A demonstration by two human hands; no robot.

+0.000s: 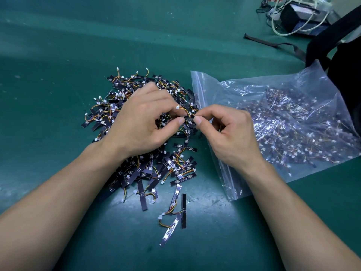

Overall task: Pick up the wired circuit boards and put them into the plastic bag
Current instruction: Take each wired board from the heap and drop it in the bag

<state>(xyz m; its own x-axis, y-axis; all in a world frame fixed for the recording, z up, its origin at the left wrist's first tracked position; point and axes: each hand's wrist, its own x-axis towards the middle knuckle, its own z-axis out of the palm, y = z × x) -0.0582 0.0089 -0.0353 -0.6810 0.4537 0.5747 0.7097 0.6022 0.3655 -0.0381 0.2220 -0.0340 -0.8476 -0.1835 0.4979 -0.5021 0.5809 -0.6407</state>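
Observation:
A pile of small black circuit boards (136,90) with orange and yellow wires and white plugs lies on the green table. Both hands hover over its right side. My left hand (140,122) and my right hand (228,132) each pinch an end of one wired circuit board (188,117) between thumb and fingertips, its white plug sticking up. A clear zip plastic bag (283,124) lies to the right, its open mouth facing the pile, with many boards inside. My right hand is just above the bag's mouth.
The green table mat (58,75) spreads to the left and back. A few loose boards (183,210) lie near the front. A black bag (343,55) and a black strap (273,43) sit at the right, with a dark box and white cables (298,16) behind.

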